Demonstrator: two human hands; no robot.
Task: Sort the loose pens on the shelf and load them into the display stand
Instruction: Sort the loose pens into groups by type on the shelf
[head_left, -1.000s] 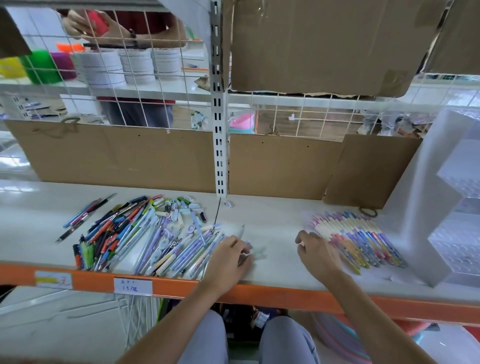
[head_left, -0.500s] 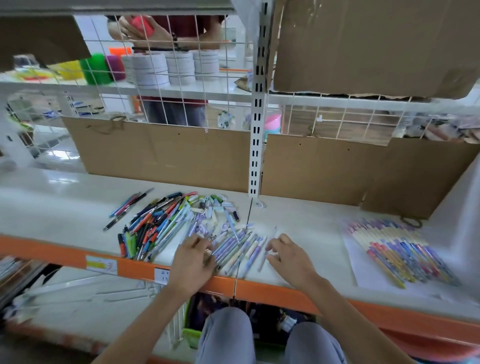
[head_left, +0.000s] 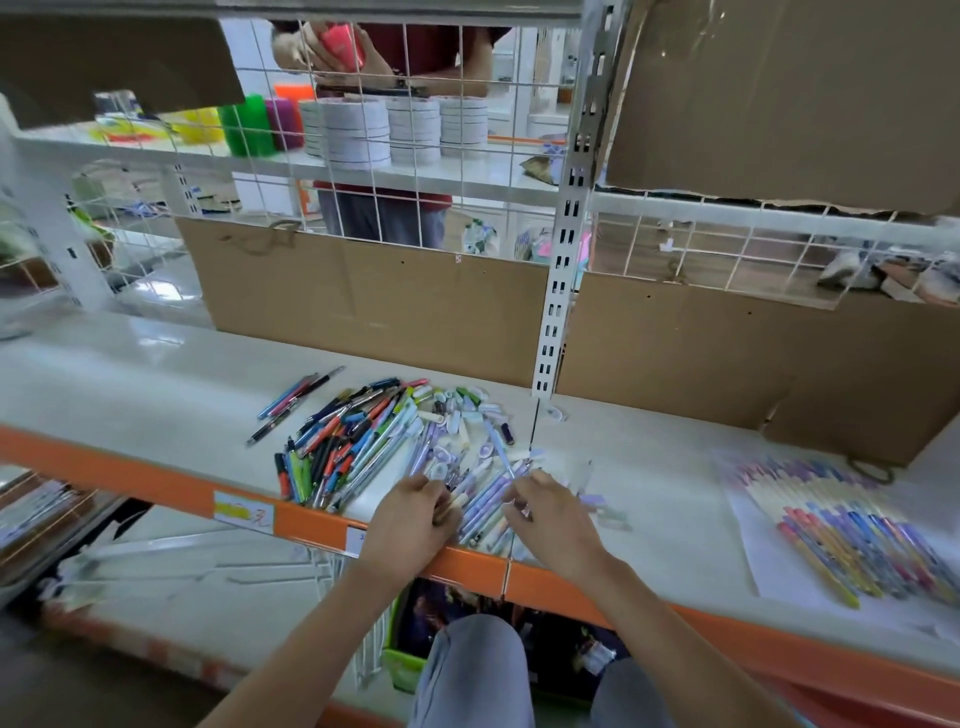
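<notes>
— Pens (head_left: 363, 441) lay in a loose heap on the shelf (head_left: 156, 395), spreading up and away to the left of both hands. Did you see what the hands were doing?

— Both were down at the near edge of the heap, close together. The left hand (head_left: 410, 525) had its fingers curled over some pale purple pens (head_left: 488, 499), and one cream-coloured barrel looked pinched at its fingertips. The right hand (head_left: 550, 519) was just beside it, fingers bent onto the same purple bunch; whether it truly gripped one, I couldn't tell, it was too blurred.

— And the rest of the pile?

— Darker pens, red, blue and green, lay furthest to the left of the left hand, with a few slim ones (head_left: 296, 405) apart beyond them. Small white caps (head_left: 467, 410) were scattered past the fingertips, toward the cardboard backing (head_left: 374, 306).

— Anything sorted?

— Well off to the right of the right hand, a row of colourful pens (head_left: 841, 525) lay side by side on a white sheet (head_left: 779, 577). The stand itself I couldn't see.

— Anyone else about?

— Another person (head_left: 384, 218) stood behind the wire grid (head_left: 363, 156), beyond both hands, holding something pink (head_left: 340, 44). Stacks of white rolls (head_left: 358, 130) sat on the far shelf in front of them.
</notes>
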